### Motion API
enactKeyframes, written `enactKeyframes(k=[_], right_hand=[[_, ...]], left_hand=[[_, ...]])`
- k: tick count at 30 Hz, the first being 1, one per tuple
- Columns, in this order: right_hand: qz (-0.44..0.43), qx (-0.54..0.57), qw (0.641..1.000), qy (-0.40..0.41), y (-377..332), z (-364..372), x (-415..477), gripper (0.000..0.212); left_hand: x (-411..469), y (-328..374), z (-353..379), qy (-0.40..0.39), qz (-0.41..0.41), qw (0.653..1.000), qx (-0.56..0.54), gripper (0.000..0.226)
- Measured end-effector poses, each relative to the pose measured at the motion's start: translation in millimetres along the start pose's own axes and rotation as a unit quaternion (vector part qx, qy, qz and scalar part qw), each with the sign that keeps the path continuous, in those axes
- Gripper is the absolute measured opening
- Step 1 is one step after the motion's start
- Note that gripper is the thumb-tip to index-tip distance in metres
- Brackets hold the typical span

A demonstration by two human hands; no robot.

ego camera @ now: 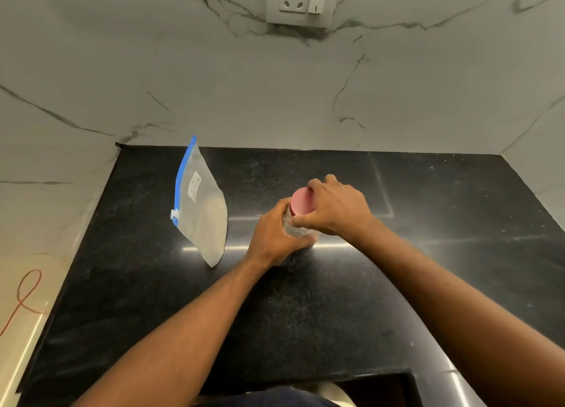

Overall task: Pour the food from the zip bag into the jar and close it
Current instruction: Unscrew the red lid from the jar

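A clear jar [295, 227] with a pink lid [301, 204] stands on the black counter near its middle. My left hand [275, 235] wraps around the jar's body from the left. My right hand [334, 209] grips the lid from the right, fingers curled over its edge. Most of the jar's body is hidden by my hands. To the left, apart from the jar, a clear zip bag [201, 208] with a blue zipper strip and a small white label stands on the counter, holding pale food in its lower part.
The black stone counter [336, 299] is bounded by marble walls at the back, left and right. A wall socket [301, 1] sits high on the back wall. An orange cord [26, 293] lies on the floor at the far left. A dark cut-out [382, 388] shows at the counter's near edge.
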State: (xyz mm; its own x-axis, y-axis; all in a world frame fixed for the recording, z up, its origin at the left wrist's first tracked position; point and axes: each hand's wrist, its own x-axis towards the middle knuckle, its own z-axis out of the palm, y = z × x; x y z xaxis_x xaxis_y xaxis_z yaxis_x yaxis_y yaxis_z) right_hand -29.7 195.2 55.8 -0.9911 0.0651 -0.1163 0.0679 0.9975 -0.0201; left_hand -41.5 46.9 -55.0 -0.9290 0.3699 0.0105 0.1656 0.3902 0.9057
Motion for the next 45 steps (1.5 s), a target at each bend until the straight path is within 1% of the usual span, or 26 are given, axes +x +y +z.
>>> enactKeyframes(k=[5,8,9,11,12,13,15,16,18,20,21,23,25,27,28,29,31,32,33,36,39,40,42,43,44,45], right_hand=[[-0.096,0.004,0.993,-0.062,10.4,-18.5,10.3,0.078],[-0.203,-0.067,0.966,-0.144,15.4,-31.9,21.3,0.095],[-0.219,-0.062,0.957,-0.181,17.7,-36.6,24.0,0.099],[-0.21,0.017,0.947,-0.243,23.1,-44.3,26.2,0.101],[-0.195,0.051,0.95,-0.24,23.3,-45.3,25.8,0.1],[-0.175,0.044,0.961,-0.211,20.9,-44.7,22.8,0.099],[-0.123,-0.072,0.982,-0.121,13.2,-34.2,15.4,0.096],[-0.102,-0.126,0.983,-0.09,8.6,-26.2,12.1,0.095],[-0.087,-0.138,0.984,-0.064,3.7,-12.3,10.7,0.089],[-0.109,-0.098,0.986,-0.077,2.8,-14.7,12.4,0.077],[-0.134,-0.093,0.981,-0.102,2.4,-18.7,14.1,0.071],[-0.192,-0.107,0.961,-0.167,3.5,-26.1,17.6,0.07],[-0.244,-0.085,0.944,-0.206,5.7,-33.3,19.8,0.064],[-0.273,0.01,0.94,-0.204,8.7,-41.5,18.9,0.04],[-0.263,0.039,0.949,-0.169,10.1,-43.3,19.4,0.035],[-0.239,0.027,0.963,-0.118,10.8,-42.9,19.7,0.044],[-0.163,-0.101,0.981,-0.038,7.0,-38.8,16.1,0.075],[-0.134,-0.155,0.978,-0.026,5.0,-33.6,15.7,0.084],[-0.119,-0.177,0.976,-0.034,3.1,-27.5,15.6,0.086],[-0.127,-0.107,0.98,-0.109,2.2,-28.6,14.8,0.069],[-0.208,-0.089,0.957,-0.18,4.0,-36.3,15.2,0.07],[-0.239,-0.093,0.949,-0.185,4.5,-37.4,14.7,0.07],[-0.276,-0.05,0.94,-0.195,7.2,-40.9,15.0,0.058],[-0.275,-0.021,0.943,-0.185,7.6,-40.8,15.8,0.053],[-0.255,-0.013,0.954,-0.156,7.5,-38.8,17.2,0.054],[-0.222,-0.04,0.967,-0.118,6.4,-35.6,18.2,0.063]], left_hand=[[-2.0,6.0,0.8,0.009,0.01,1.0,0.01,0.088],[-1.4,4.8,0.1,-0.023,0.003,1.0,-0.001,0.091],[-1.3,3.4,0.4,-0.034,0.002,0.999,-0.004,0.093],[-0.9,1.2,1.9,-0.041,0.006,0.999,-0.005,0.094],[-0.2,0.1,2.7,-0.038,0.008,0.999,-0.005,0.093],[-0.1,-1.1,3.8,-0.034,0.009,0.999,-0.006,0.091],[-0.6,-2.7,6.1,-0.023,0.013,1.0,-0.004,0.084],[-1.2,-2.5,6.4,-0.018,0.016,1.0,-0.001,0.079],[-1.2,-2.3,6.2,-0.013,0.012,1.0,-0.001,0.072],[-0.3,-4.4,6.4,-0.017,0.008,1.0,-0.007,0.079],[-0.2,-5.4,6.5,-0.02,0.01,1.0,-0.007,0.084],[0.3,-5.8,6.5,-0.022,0.015,1.0,-0.004,0.093],[0.1,-6.1,6.5,-0.025,0.016,1.0,0.0,0.093],[0.1,-7.2,6.4,-0.027,0.016,1.0,0.002,0.084],[0.1,-7.4,6.5,-0.025,0.015,1.0,0.001,0.081],[0.0,-7.6,6.6,-0.023,0.013,1.0,-0.002,0.08],[-0.4,-7.9,7.5,-0.02,0.008,1.0,-0.006,0.08],[-0.9,-7.4,7.8,-0.019,0.008,1.0,-0.006,0.08],[-1.7,-6.8,7.6,-0.017,0.009,1.0,-0.006,0.081],[-1.9,-6.6,6.6,-0.017,0.013,1.0,-0.008,0.085],[-0.8,-10.4,7.4,-0.024,0.009,1.0,-0.008,0.087],[-0.6,-10.7,7.9,-0.024,0.01,1.0,-0.009,0.087],[0.7,-10.8,8.7,-0.027,0.016,0.999,-0.011,0.085],[1.2,-11.3,9.1,-0.028,0.017,0.999,-0.012,0.083],[1.8,-11.0,8.9,-0.027,0.017,0.999,-0.011,0.082],[2.4,-10.6,8.8,-0.025,0.015,1.0,-0.011,0.081]])
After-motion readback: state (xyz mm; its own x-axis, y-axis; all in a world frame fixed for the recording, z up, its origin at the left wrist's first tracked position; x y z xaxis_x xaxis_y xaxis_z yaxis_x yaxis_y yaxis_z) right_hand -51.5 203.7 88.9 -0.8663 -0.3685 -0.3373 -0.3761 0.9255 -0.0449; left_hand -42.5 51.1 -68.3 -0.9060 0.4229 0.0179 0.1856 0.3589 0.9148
